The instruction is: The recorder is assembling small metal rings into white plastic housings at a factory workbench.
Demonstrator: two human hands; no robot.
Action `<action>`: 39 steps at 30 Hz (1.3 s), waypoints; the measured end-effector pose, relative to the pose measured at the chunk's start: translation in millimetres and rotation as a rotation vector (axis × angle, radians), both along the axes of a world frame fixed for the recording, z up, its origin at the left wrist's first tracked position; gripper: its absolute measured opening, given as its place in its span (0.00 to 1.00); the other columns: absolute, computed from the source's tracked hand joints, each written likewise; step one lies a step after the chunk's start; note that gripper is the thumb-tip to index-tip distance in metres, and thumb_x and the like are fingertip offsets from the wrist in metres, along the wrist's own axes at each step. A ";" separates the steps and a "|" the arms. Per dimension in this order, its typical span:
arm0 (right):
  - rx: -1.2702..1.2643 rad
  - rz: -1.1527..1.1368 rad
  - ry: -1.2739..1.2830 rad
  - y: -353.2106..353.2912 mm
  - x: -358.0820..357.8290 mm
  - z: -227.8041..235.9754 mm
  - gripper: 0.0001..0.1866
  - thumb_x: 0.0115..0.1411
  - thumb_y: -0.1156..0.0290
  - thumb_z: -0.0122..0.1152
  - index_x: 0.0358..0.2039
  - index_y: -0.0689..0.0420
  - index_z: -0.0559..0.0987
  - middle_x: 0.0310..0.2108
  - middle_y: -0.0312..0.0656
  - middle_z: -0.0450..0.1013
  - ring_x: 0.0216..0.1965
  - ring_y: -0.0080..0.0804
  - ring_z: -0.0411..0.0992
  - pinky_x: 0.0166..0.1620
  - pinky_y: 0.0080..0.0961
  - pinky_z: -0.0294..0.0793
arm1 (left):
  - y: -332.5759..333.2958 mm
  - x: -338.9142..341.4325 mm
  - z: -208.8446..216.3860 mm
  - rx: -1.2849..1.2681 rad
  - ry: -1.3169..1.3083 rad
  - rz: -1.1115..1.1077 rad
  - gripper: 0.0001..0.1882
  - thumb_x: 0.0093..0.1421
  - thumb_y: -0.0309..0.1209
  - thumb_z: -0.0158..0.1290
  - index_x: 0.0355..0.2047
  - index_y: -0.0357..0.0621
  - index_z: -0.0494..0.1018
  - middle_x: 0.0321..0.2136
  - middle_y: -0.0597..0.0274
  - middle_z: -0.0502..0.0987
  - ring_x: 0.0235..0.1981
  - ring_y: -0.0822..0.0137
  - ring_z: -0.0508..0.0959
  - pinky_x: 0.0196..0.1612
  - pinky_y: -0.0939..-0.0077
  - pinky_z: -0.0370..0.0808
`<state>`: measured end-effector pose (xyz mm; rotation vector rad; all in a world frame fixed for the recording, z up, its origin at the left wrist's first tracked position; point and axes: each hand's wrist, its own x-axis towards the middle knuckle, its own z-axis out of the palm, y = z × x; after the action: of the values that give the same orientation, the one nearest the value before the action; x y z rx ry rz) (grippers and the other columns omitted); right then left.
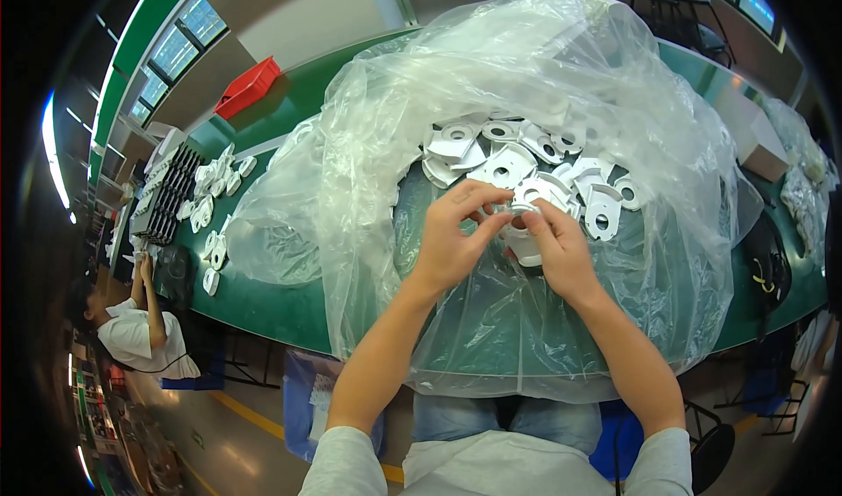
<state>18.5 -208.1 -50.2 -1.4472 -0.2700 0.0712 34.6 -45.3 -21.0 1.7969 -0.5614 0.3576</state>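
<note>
On the left, a co-worker (145,342) in a white top sits at the desk (272,307), hands raised near a stack of dark ribbed trays (167,196). Just right of the stack lie scattered white pieces (203,208), and beyond them, toward the far edge, is a red bin (248,88). A large clear plastic bag (526,49) spreads over the middle of the desk. Over its near part, the left hand (454,233) has thumb and index finger brought close together at the held part's edge; whether they pinch it cannot be told. The white part (524,250) sits between the two hands, near side of the pile of white parts (524,164). The right hand (566,249) grips it, thumb on top. Farther right, a carton (759,145) stands toward the far side, with a black bag (770,255) nearer.
</note>
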 end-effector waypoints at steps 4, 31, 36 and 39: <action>-0.063 -0.035 -0.177 4.0 1.4 -6.5 0.15 0.65 0.64 0.46 0.33 0.64 0.74 0.25 0.38 0.72 0.23 0.19 0.70 0.24 0.16 0.67 | 4.9 1.9 -3.9 -0.030 0.041 -0.103 0.09 0.50 0.21 0.57 0.34 0.35 0.77 0.26 0.59 0.77 0.26 0.70 0.76 0.29 0.79 0.73; 0.214 0.173 0.186 2.3 -3.3 12.8 0.22 0.48 0.80 0.45 0.47 0.66 0.67 0.39 0.45 0.71 0.32 0.33 0.75 0.38 0.26 0.76 | 9.1 3.0 0.0 -0.081 0.368 -0.243 0.18 0.54 0.22 0.53 0.46 0.36 0.72 0.35 0.62 0.71 0.33 0.73 0.73 0.33 0.81 0.72; 0.166 0.121 0.142 0.2 -1.0 14.8 0.20 0.49 0.82 0.44 0.46 0.64 0.67 0.38 0.43 0.71 0.32 0.29 0.75 0.36 0.24 0.76 | 6.3 -3.2 6.1 -0.082 0.334 -0.278 0.21 0.52 0.22 0.54 0.48 0.37 0.70 0.36 0.61 0.70 0.34 0.72 0.73 0.31 0.81 0.74; 0.155 0.113 0.125 1.2 -1.1 13.1 0.20 0.49 0.83 0.44 0.46 0.64 0.66 0.37 0.42 0.71 0.33 0.29 0.75 0.36 0.24 0.76 | 6.4 -1.2 3.0 -0.063 0.331 -0.268 0.21 0.52 0.22 0.53 0.48 0.36 0.70 0.36 0.61 0.70 0.34 0.72 0.73 0.31 0.81 0.74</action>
<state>17.5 -206.9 -37.1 -1.2674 -0.2490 0.2267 33.4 -38.9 -18.0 1.6489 -0.5395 -0.1039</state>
